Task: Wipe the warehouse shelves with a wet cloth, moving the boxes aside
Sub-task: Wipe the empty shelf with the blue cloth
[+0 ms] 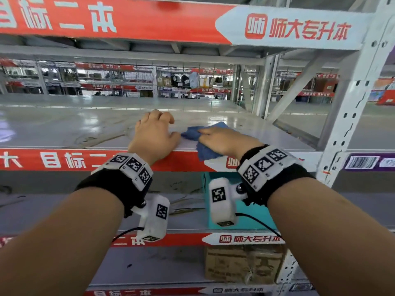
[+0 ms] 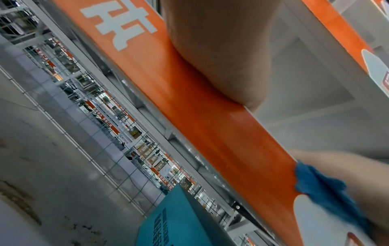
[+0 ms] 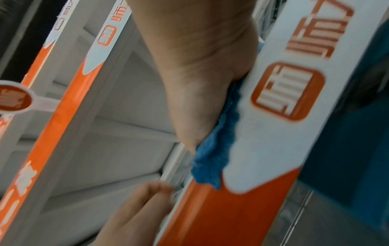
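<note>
My right hand [image 1: 213,137] lies flat on a crumpled blue cloth [image 1: 220,126] at the front edge of the grey shelf [image 1: 74,124], fingers pointing left. Part of the cloth hangs over the red and white front beam [image 1: 64,160]. My left hand [image 1: 158,124] rests on the shelf just left of the cloth, fingers loosely curled, holding nothing. The left wrist view shows the cloth [image 2: 324,188] under my right hand [image 2: 347,166]. In the right wrist view the cloth [image 3: 214,159] is squeezed between my palm [image 3: 200,66] and the beam. No box stands on this shelf.
A teal box [image 1: 252,218] stands on the shelf below, under my right wrist, and a cardboard box [image 1: 243,265] sits one level lower. A white perforated upright [image 1: 350,116] and a diagonal brace [image 1: 299,86] close off the right end. Dirty streaks mark the shelf on the left.
</note>
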